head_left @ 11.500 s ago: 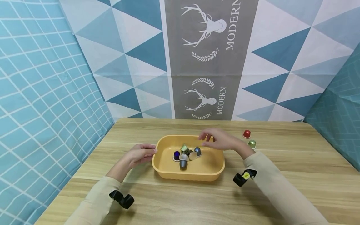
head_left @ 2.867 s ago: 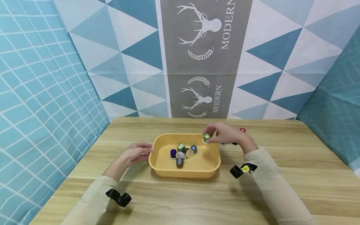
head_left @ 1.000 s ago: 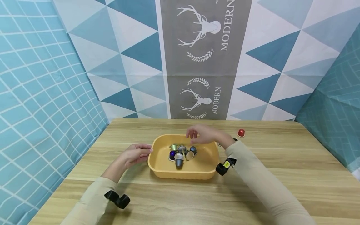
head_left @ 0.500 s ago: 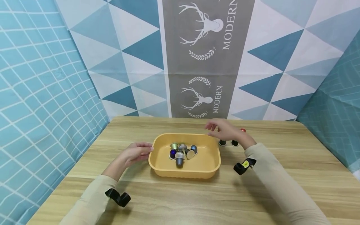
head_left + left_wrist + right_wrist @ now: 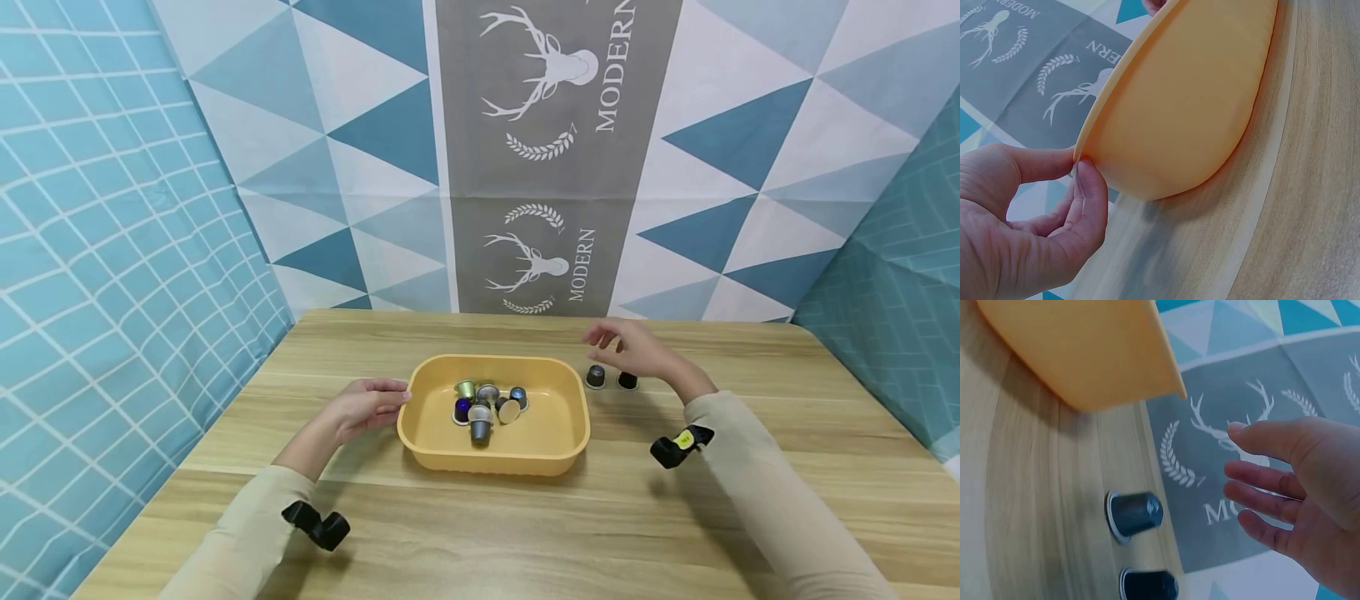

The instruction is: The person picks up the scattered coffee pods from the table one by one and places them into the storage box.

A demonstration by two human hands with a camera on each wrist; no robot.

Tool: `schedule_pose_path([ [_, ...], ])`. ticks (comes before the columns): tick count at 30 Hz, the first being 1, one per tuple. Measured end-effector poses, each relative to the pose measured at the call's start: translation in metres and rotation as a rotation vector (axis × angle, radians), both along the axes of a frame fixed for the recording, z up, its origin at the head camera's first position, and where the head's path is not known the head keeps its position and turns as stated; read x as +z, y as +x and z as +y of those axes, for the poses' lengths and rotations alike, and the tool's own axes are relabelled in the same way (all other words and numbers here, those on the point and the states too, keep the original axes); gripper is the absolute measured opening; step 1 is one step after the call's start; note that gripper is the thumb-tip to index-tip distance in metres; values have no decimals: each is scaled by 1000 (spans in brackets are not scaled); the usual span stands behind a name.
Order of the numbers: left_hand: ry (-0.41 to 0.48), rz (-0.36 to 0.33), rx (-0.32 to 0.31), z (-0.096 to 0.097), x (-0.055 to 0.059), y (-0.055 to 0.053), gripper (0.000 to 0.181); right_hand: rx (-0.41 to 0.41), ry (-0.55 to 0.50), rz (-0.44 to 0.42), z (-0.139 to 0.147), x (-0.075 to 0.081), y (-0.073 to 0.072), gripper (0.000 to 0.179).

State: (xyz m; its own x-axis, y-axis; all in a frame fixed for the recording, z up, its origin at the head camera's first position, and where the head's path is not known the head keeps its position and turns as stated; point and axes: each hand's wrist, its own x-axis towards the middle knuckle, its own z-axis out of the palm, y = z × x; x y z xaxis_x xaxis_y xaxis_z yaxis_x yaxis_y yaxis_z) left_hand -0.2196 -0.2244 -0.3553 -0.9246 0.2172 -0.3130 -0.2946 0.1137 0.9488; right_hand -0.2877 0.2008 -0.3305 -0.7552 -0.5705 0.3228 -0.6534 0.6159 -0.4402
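Observation:
My left hand (image 5: 363,410) pinches the left rim of a yellow-orange plastic tub (image 5: 491,463) between thumb and fingers, as the left wrist view shows close up. Inside the tub several coffee capsules lie clustered, among them a dark blue one (image 5: 462,407), a green one (image 5: 466,389) and a grey one (image 5: 480,431) on its side. My right hand (image 5: 636,347) hovers past the tub's right side, holding nothing, fingers loosely bent. Just below it two dark coffee capsules stand on the table, one grey-black (image 5: 596,377) and one black (image 5: 628,381), the latter partly hidden.
The wooden table (image 5: 450,533) runs back to a patterned curtain (image 5: 525,208) with triangles and deer heads. Blue tile-print cloth (image 5: 112,250) hangs at the left. The tub's right wall (image 5: 1097,356) rises near the dark capsules.
The green capsule held over the tub earlier is released inside, and the pile has shifted. My right hand has since moved right, out of the tub, now hiding the red capsule. My left hand stays put.

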Motion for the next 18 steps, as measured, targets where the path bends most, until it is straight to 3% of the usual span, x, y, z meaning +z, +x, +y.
schedule_pose_path([
  [18,9,5,1,-1,-2,-1,50,-86,-28,-22,36,-23,2,23],
])
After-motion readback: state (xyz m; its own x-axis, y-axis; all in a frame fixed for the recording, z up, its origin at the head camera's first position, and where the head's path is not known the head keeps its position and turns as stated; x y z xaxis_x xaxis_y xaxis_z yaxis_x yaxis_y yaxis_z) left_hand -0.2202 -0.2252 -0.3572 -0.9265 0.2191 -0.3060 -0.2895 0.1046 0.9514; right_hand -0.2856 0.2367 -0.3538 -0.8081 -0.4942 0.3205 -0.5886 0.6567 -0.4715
